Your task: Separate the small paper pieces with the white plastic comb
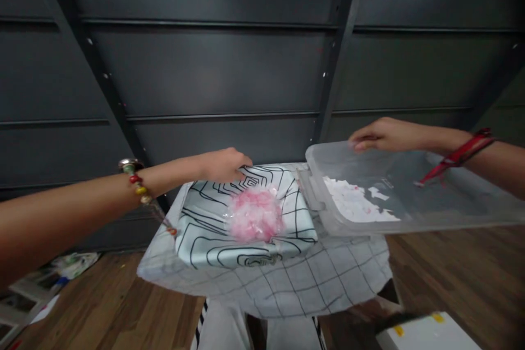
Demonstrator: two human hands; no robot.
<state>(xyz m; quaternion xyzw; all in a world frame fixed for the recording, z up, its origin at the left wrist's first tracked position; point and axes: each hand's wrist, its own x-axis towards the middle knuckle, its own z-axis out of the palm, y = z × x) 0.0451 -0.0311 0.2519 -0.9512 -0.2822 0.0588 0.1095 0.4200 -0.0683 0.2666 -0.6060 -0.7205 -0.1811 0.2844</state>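
Observation:
A light blue cloth (197, 240) with black line patterns lies draped over a boxy shape whose inside is hidden, sagging in the middle. In that dip sits a clear plastic bag of pink and white fluff (256, 214). My left hand (227, 165) is at the cloth's far edge, its fingers curled and pinching the fabric there. To the right, my right hand (381, 134) grips the far rim of a translucent plastic bin (426, 205), thumb and fingers closed over it. White paper scraps (353, 202) lie inside the bin, which is tilted slightly.
Beneath is a small table with a white checked cover (328, 270). A dark panelled wall (205, 71) stands close behind. At lower right is a white box (430, 333) with yellow tape. Clutter and a white frame (24, 295) sit on the wooden floor at left.

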